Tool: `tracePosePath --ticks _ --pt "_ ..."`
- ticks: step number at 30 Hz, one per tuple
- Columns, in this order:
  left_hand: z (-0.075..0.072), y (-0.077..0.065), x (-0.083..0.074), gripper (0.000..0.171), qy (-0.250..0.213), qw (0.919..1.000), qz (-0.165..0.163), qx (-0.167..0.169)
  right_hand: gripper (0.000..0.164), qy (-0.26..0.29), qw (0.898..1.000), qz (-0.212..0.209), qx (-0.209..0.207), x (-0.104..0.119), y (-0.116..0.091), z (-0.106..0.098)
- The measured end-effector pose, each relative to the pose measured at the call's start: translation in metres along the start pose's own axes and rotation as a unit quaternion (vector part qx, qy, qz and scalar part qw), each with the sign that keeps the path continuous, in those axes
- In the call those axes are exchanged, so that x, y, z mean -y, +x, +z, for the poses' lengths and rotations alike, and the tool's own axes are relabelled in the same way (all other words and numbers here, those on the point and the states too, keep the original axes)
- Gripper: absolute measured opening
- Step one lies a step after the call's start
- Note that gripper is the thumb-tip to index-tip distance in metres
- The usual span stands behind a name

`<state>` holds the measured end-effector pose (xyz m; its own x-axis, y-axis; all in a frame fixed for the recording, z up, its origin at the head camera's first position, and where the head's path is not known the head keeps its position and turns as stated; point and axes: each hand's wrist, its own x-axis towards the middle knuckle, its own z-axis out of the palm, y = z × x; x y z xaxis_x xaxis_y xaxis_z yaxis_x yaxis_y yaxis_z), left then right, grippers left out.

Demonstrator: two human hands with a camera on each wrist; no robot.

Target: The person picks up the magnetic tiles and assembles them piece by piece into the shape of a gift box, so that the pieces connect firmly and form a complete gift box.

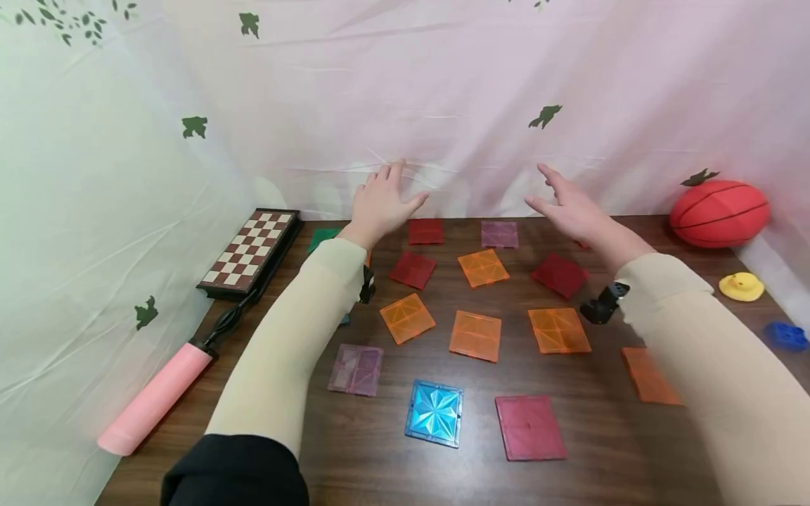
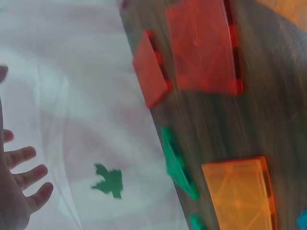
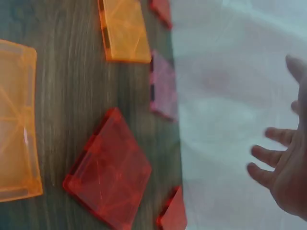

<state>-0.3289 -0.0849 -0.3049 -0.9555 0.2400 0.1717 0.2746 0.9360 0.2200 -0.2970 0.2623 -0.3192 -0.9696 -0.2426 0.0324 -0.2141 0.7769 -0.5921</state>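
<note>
Fingers of the left hand (image 1: pixel 382 200) and right hand (image 1: pixel 574 212) are spread wide, raised over the far side of the dark brown wood-grain table (image 1: pixel 607 450); how high is hard to tell. Nearby on the table lie a red translucent plastic square tile (image 1: pixel 426 231) and a purple translucent plastic square tile (image 1: pixel 499 235). The cream left sleeve (image 1: pixel 285 351) partly hides a green plastic tile (image 1: pixel 321 239); the cream right sleeve (image 1: pixel 702 351) overlaps an orange translucent square tile (image 1: pixel 648 379). Both wrist views crop their hand at the outer edge, palm included.
</note>
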Motion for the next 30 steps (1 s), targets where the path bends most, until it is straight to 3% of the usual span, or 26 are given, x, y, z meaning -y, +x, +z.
tracePosePath --ticks 5,11,15,18,24,30 --pt "-0.004 -0.025 -0.012 0.058 -0.032 0.9966 0.07 -0.031 0.079 0.052 0.998 -0.01 -0.019 0.005 -0.031 0.001" --pt "0.006 -0.061 -0.029 0.042 -0.057 0.9834 0.17 -0.027 0.058 0.068 0.995 -0.041 -0.055 0.004 -0.079 0.01" --pt "0.019 -0.084 -0.04 0.044 -0.061 0.9751 0.213 0.01 0.047 0.067 0.994 -0.062 -0.058 -0.001 -0.106 0.02" --pt "0.028 -0.099 -0.047 0.047 -0.071 0.9677 0.235 0.059 0.046 0.065 0.994 -0.071 -0.044 -0.006 -0.122 0.03" --pt "0.049 -0.118 -0.057 0.054 -0.077 0.9392 0.294 0.16 0.052 0.007 0.993 -0.116 0.004 -0.024 -0.145 0.051" --pt "0.073 -0.131 -0.063 0.062 -0.065 0.9203 0.307 0.234 0.06 -0.023 0.982 -0.187 0.023 -0.041 -0.153 0.067"
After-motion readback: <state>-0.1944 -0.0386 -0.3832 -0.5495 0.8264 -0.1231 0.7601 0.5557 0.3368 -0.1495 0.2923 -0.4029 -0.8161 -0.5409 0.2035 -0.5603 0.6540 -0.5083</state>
